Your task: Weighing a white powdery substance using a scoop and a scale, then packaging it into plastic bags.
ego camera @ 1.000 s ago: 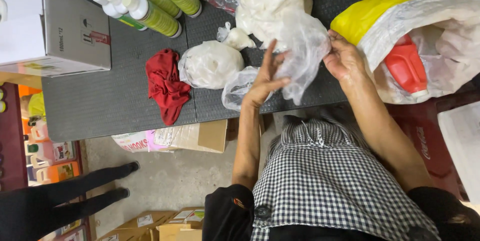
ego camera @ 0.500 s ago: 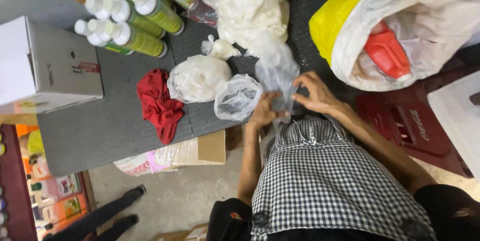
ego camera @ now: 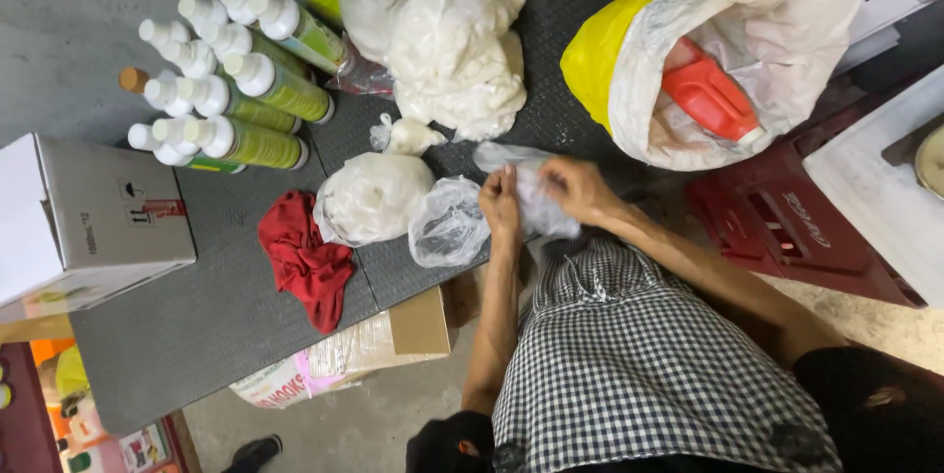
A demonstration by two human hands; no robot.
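My left hand [ego camera: 501, 204] and my right hand [ego camera: 576, 188] meet at the near edge of the dark table [ego camera: 197, 325]. Both pinch a thin clear plastic bag [ego camera: 509, 155], which crumples between the fingers. Just left of my left hand lies another puffed clear bag [ego camera: 447, 227]. Beside that sits a tied bag of white stuff [ego camera: 372, 198], with a small white knot of plastic [ego camera: 405, 136] behind it. A big heap of white plastic bags [ego camera: 452, 40] lies further back.
A red cloth [ego camera: 305, 259] lies at the left. Several white-capped green bottles [ego camera: 246, 89] stand at the back left, near a cardboard box [ego camera: 88, 217]. A yellow-and-white sack [ego camera: 629, 50] holds a red plastic jug [ego camera: 708, 91]. A red crate [ego camera: 777, 222] stands at the right.
My hands have come back from the bag heap toward the table's near edge, drawing one clear bag with them. They now pinch it close together.
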